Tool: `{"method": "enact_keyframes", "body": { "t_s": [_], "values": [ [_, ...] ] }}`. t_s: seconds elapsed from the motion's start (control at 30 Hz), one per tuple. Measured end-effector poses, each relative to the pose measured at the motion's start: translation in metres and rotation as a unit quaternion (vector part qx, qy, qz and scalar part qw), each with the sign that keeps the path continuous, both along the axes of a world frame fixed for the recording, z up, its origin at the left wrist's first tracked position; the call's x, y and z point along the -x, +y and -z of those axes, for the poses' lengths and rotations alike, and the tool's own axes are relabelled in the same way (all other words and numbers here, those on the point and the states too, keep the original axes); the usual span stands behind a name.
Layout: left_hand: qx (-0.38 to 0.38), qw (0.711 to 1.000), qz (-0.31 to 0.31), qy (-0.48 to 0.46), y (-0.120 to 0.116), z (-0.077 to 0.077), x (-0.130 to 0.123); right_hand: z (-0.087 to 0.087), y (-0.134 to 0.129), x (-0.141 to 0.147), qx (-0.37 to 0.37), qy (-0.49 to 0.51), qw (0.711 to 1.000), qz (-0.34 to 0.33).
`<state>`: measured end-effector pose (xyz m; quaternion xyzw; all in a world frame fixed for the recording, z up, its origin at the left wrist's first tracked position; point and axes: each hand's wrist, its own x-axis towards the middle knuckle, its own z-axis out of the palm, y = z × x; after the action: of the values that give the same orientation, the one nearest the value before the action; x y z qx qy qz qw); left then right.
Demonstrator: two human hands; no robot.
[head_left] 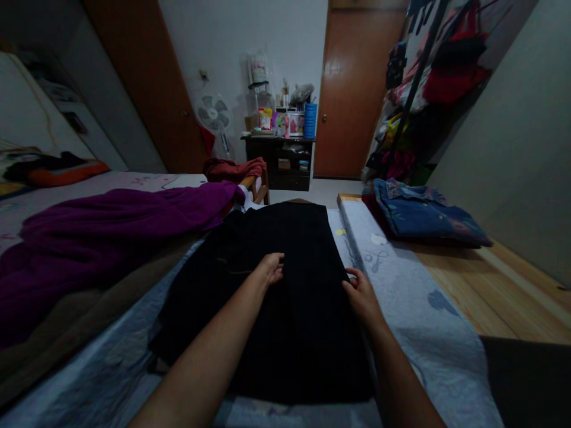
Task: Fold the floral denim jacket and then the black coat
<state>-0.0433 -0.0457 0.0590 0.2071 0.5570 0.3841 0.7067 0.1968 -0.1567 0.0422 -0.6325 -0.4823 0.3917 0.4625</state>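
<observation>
A black garment (303, 333) lies spread on the pale blue patterned bedding (397, 297) in front of me. My left hand (271, 268) rests on the middle of the garment, fingers closed together on the dark cloth. At the garment's right edge, my right hand (359, 291) has its thumb and fingers bent round the border of the cloth. The fabric between the fingers is too dark to see in detail.
Purple cloth (134, 226) lies along the left side. Folded blue clothes (423, 211) sit on a wooden surface (473, 279) at the right. Farther back stand a fan (214, 113), a dark cabinet (276, 160) and a brown door (350, 89).
</observation>
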Motion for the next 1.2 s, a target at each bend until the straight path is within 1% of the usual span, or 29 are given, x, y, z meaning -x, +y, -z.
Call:
{"method": "enact_keyframes", "body": {
  "t_s": [0.07, 0.17, 0.23, 0.27, 0.3, 0.33, 0.4, 0.43, 0.47, 0.5, 0.57, 0.67, 0.7, 0.77, 0.97, 1.07, 1.13, 1.2],
  "values": [
    [-0.057, 0.996, 0.018, 0.068, -0.001, 0.005, 0.003, -0.004, 0.002, -0.005, 0.016, -0.087, 0.996, -0.008],
    [-0.152, 0.975, 0.062, 0.149, -0.003, 0.012, 0.009, -0.014, 0.018, -0.014, 0.021, -0.22, 0.975, -0.012],
    [-0.198, 0.96, 0.098, 0.174, -0.002, 0.015, 0.015, -0.024, 0.036, -0.018, 0.009, -0.255, 0.967, -0.019],
    [-0.228, 0.945, 0.123, 0.2, -0.001, 0.017, 0.018, -0.029, 0.048, -0.019, 0.002, -0.264, 0.964, -0.027],
    [-0.263, 0.92, 0.154, 0.245, 0.001, 0.018, 0.021, -0.035, 0.061, -0.019, -0.007, -0.272, 0.962, -0.036],
    [-0.298, 0.883, 0.188, 0.309, 0.003, 0.018, 0.024, -0.039, 0.076, -0.018, -0.015, -0.28, 0.959, -0.044],
    [-0.349, 0.781, 0.257, 0.449, 0.009, 0.019, 0.027, -0.046, 0.107, -0.015, -0.031, -0.287, 0.956, -0.046],
    [-0.354, 0.735, 0.285, 0.504, 0.013, 0.019, 0.028, -0.048, 0.123, -0.013, -0.031, -0.278, 0.959, -0.043],
    [-0.345, 0.706, 0.305, 0.538, 0.015, 0.019, 0.028, -0.049, 0.139, -0.011, -0.026, -0.27, 0.962, -0.038],
    [-0.334, 0.69, 0.319, 0.558, 0.018, 0.019, 0.027, -0.048, 0.154, -0.009, -0.024, -0.266, 0.963, -0.033],
    [-0.319, 0.671, 0.332, 0.581, 0.02, 0.02, 0.025, -0.045, 0.183, -0.005, -0.014, -0.261, 0.965, -0.023],
    [-0.333, 0.645, 0.317, 0.61, 0.018, 0.023, 0.021, -0.038, 0.218, 0.0, 0.005, -0.25, 0.968, -0.018],
    [-0.343, 0.641, 0.307, 0.615, 0.016, 0.024, 0.02, -0.036, 0.229, 0.002, 0.012, -0.245, 0.969, -0.017],
    [-0.362, 0.643, 0.285, 0.612, 0.014, 0.025, 0.017, -0.033, 0.248, 0.006, 0.021, -0.233, 0.972, -0.014],
    [-0.406, 0.689, 0.232, 0.554, 0.013, 0.032, 0.006, -0.026, 0.297, 0.012, 0.036, -0.187, 0.982, 0.005],
    [-0.426, 0.707, 0.191, 0.531, 0.016, 0.038, 0.004, -0.019, 0.313, 0.011, 0.039, -0.157, 0.987, 0.003],
    [-0.432, 0.716, 0.165, 0.524, 0.018, 0.04, 0.003, -0.013, 0.318, 0.008, 0.035, -0.134, 0.99, -0.002],
    [-0.426, 0.719, 0.161, 0.524, 0.018, 0.039, 0.003, -0.008, 0.32, 0.004, 0.026, -0.109, 0.994, -0.007]
  ]
}}
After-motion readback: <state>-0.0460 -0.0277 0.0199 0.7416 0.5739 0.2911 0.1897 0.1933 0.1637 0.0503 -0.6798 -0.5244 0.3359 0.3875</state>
